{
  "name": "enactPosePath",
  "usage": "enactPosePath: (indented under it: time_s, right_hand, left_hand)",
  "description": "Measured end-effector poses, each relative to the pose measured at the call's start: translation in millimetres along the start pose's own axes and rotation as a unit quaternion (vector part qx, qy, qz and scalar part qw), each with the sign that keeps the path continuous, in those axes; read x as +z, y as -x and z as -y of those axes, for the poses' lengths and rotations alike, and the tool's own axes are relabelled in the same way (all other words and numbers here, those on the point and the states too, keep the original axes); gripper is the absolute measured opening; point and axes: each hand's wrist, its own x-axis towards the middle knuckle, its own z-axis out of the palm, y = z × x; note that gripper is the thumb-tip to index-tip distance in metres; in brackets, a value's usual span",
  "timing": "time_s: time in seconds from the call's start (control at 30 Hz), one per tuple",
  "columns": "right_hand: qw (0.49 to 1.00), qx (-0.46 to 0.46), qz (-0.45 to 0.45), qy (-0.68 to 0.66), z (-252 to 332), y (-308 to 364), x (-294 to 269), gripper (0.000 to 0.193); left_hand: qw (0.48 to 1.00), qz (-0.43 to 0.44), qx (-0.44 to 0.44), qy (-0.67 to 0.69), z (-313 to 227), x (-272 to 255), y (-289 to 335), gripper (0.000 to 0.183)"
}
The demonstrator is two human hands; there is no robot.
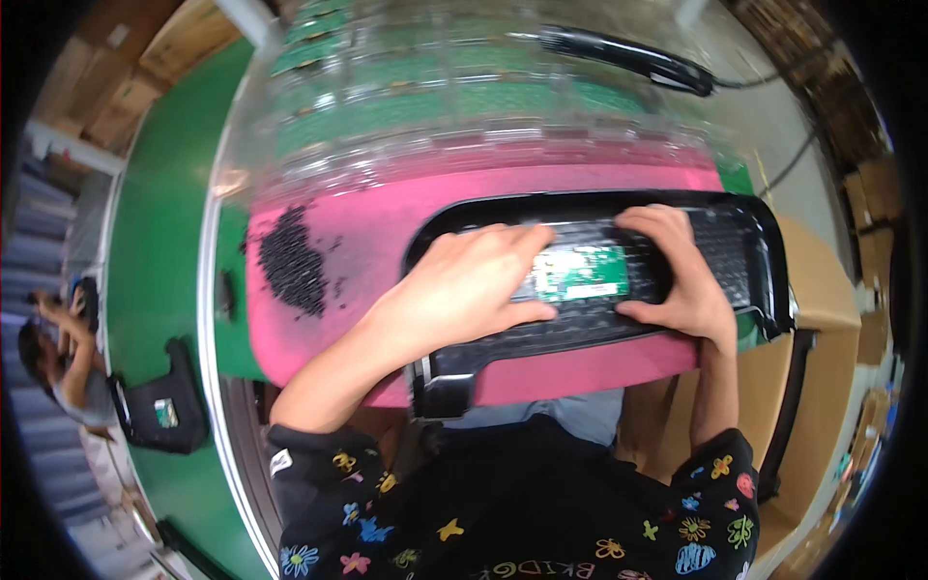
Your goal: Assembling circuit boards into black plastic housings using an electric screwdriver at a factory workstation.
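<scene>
In the black moulded plastic housing, the green rectangular circuit board lies between my left hand and right hand, thumbs spread from fingers. Likely light, stiff, fragile: I'd hold its edges.

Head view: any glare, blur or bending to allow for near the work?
Head view: glare streaks the clear plastic trays; head view: fisheye distortion bows the long white table rail, and the corners fall to black; head view: the heaped small black pieces run together, and fine detail on the green rectangular circuit board looks soft.
</scene>
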Motion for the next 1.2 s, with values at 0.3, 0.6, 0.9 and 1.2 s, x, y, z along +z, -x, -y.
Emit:
enactPosePath:
  time_s: [0.3,0.6,0.9,1.2]
  right_hand:
    - [0.959,0.077,-0.227,-0.150,-19,-9,-23,0.041]
    - [0.964,0.237,-0.124,-0.013,-27,-149,-30,0.070]
    - [0.938,0.332,-0.100,0.001,-36,-174,-28,0.053]
    - [0.838,-0.133,-0.409,-0.336,78,-113,-27,0.048]
  left_hand:
    - [0.955,-0.186,-0.152,-0.175,47,-65,71,0.019]
    - [0.929,-0.185,-0.197,-0.252,74,-33,92,0.017]
    - [0.937,-0.193,-0.194,-0.216,79,-34,93,0.011]
    - [0.942,-0.284,-0.178,0.019,50,-49,83,0.016]
